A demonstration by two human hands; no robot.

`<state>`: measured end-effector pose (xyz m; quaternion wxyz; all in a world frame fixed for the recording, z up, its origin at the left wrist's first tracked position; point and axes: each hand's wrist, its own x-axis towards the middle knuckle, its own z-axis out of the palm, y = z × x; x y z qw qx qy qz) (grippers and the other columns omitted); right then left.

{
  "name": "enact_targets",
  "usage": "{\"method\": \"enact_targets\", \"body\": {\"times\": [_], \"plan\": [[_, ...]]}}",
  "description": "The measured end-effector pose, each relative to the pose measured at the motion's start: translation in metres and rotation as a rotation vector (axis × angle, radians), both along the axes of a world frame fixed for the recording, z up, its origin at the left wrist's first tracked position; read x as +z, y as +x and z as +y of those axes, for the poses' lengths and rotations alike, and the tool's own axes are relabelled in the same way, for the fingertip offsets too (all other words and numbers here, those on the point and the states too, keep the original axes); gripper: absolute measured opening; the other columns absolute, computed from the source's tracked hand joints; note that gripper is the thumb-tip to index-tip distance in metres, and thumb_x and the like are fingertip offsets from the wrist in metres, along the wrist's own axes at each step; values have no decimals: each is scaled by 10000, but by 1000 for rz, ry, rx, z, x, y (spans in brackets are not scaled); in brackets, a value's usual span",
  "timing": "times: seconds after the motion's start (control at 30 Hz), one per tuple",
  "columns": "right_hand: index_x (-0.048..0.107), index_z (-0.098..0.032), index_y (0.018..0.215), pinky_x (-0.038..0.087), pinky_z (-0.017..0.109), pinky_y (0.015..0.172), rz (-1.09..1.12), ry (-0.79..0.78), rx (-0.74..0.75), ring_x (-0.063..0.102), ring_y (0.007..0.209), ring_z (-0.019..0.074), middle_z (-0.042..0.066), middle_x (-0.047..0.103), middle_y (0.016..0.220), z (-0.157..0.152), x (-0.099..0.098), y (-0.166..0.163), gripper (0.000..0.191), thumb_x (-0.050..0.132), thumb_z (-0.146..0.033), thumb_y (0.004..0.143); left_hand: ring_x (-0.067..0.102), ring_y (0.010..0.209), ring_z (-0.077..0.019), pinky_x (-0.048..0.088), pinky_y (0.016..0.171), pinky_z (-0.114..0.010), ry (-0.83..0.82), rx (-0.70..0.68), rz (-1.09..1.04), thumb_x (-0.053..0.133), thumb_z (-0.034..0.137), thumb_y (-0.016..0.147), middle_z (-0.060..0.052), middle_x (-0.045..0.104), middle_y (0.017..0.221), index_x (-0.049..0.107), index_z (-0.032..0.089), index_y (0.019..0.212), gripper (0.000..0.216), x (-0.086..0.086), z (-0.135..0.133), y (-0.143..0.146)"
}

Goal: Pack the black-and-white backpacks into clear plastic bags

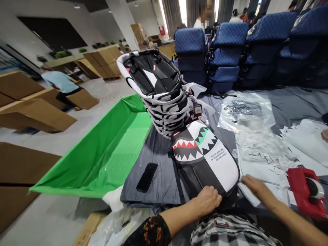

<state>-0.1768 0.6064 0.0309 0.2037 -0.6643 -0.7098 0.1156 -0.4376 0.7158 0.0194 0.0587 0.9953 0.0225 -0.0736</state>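
A black-and-white backpack with a shark-mouth print (202,157) lies flat on the grey table cover (156,164) in front of me. My left hand (206,201) rests on its near edge with the fingers curled over it. My right hand (253,186) lies flat, fingers stretched out, on white paper sheets (258,171) just right of the backpack. Behind the backpack leans a stack of several similar black-and-white backpacks (160,92). Another checked backpack (230,232) sits at my lap.
A black phone (147,176) lies on the table cover to the left. A red tape dispenser (306,191) sits at the right. Clear plastic bags (246,111), a green cloth bin (110,150), blue backpack stacks (228,51), cardboard boxes (36,112) and people stand around.
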Motion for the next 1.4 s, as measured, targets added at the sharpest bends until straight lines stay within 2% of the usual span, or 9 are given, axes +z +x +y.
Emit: {"method": "enact_targets", "body": {"times": [0.13,0.33,0.47,0.63,0.8,0.97,1.07,1.2,1.4], "plan": [[619,-229,799,435,251,628,-158,-29,47,559,670,154,8,584,751,90,16,51,227,439,-92,815,542,699,-197,271,521,-336,60,50,-67,589,234,960,-32,571,738,529,192,832,147,-15,-22,-21],[646,-182,982,454,285,691,-177,-11,-31,583,759,179,70,622,937,202,1,48,198,505,-118,859,559,759,-206,353,616,-340,146,312,-103,640,208,932,-24,591,785,527,199,869,130,-20,-37,-22],[566,-136,1241,511,391,840,-79,3,-77,611,1004,268,186,592,1179,133,-42,47,350,413,-181,930,608,879,-216,461,727,-333,20,495,-96,667,276,938,-43,643,949,565,193,985,140,-11,-65,-9],[600,-207,1110,580,342,802,84,-24,137,672,911,225,93,659,989,4,-98,15,321,477,-209,813,650,1067,-242,524,889,-342,-386,692,100,653,250,938,-85,664,1195,560,186,1232,315,-18,-91,46],[531,-141,1163,581,398,640,138,93,40,673,760,265,124,633,892,-3,-114,-14,366,381,-171,831,703,883,-242,514,768,-316,-460,910,113,473,253,1007,-94,734,954,660,154,951,218,-6,-74,108],[550,-190,1017,494,286,598,124,230,126,643,679,194,63,612,805,40,-37,21,249,307,-177,962,611,594,-155,431,551,-235,-588,1063,-149,367,385,1020,-22,630,659,579,185,725,415,81,-41,116],[561,-191,943,402,281,574,52,310,186,604,654,185,65,610,795,67,48,37,221,358,-263,992,523,465,-120,407,451,-217,-983,1049,-417,502,533,913,23,547,594,540,196,717,391,167,-16,108],[543,-199,876,276,281,547,-96,236,175,570,620,185,44,610,728,92,163,28,204,556,-403,889,596,516,-136,454,475,-214,-1080,840,-485,649,548,788,6,604,608,570,185,739,375,258,8,97],[503,-208,720,247,261,555,-108,-73,91,564,630,166,32,621,674,120,226,9,233,471,-288,937,553,464,-130,453,376,-223,-1319,1008,-745,789,634,549,26,550,552,549,186,659,520,273,25,96]]}}
